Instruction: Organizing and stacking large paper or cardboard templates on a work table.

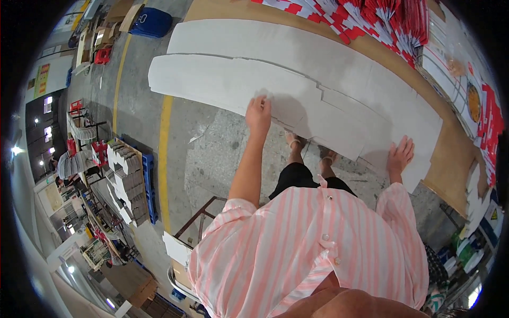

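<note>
Cardboard sheets (228,79), white, are laid on brown board (450,169) in the head view. At their near edge, the left hand (258,115) is curled; a grip cannot be told. The right hand (401,155) is spread, fingers loose, perhaps to steady them.

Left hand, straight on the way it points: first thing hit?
The left hand would first meet the near white cardboard sheet, right at its fingers; whether they touch it is unclear from this single view.
</note>
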A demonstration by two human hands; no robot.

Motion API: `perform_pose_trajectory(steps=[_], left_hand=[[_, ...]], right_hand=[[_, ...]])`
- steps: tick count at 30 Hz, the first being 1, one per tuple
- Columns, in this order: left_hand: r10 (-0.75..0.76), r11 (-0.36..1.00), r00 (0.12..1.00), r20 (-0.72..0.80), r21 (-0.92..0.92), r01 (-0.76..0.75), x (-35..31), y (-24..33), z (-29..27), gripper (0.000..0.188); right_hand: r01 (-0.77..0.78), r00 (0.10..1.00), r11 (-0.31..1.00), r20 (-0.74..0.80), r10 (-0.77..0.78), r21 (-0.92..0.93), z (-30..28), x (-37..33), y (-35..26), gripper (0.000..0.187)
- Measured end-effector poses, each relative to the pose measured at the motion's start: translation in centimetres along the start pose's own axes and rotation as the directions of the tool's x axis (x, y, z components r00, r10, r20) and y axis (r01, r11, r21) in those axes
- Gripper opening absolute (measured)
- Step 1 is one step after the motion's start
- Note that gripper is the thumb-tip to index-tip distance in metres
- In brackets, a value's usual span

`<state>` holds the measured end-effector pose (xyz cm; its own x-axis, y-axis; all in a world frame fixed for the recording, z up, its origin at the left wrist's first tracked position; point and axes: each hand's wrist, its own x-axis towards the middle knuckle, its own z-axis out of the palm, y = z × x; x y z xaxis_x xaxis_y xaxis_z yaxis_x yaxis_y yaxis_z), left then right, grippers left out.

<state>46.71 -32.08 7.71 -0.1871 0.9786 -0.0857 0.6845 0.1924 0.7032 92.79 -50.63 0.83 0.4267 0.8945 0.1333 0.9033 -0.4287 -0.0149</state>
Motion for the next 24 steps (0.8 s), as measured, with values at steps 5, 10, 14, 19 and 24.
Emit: perform_pose_trajectory(steps=[5, 10, 14, 19, 24], left_hand=[[0.181, 0.883, 0.983, -0.006, 0.441, -0.160, 2.2, 0.9, 1.8, 0.023], [-0.061, 0.991, 0.998, 0.005, -0.117, 0.061, 2.9, 0.1, 2.4, 0.021], [-0.308, 0.506, 0.871, 0.382, -0.710, 0.490, 2.9, -1.3, 3.0, 0.016], [-0.266, 0.434, 0.863, 0.430, -0.746, 0.506, 2.8, 0.9, 2.0, 0.014], [-0.210, 0.730, 0.940, 0.268, -0.597, 0.333, 3.1, 0.0, 2.5, 0.017]], right_hand=[[0.020, 1.000, 0.999, -0.012, -0.019, 0.049, 0.3, -0.1, 0.2, 0.063], [-0.008, 0.999, 0.998, -0.034, 0.010, 0.055, 0.0, -0.2, 0.5, 0.063], [0.021, 0.997, 0.993, -0.070, -0.013, 0.114, 0.3, 0.0, 1.2, 0.065], [-0.054, 0.998, 0.995, 0.049, 0.051, 0.081, 0.1, 0.0, 0.0, 0.066], [-0.091, 0.993, 0.994, 0.085, 0.085, 0.060, -2.2, 0.1, -0.6, 0.065]])
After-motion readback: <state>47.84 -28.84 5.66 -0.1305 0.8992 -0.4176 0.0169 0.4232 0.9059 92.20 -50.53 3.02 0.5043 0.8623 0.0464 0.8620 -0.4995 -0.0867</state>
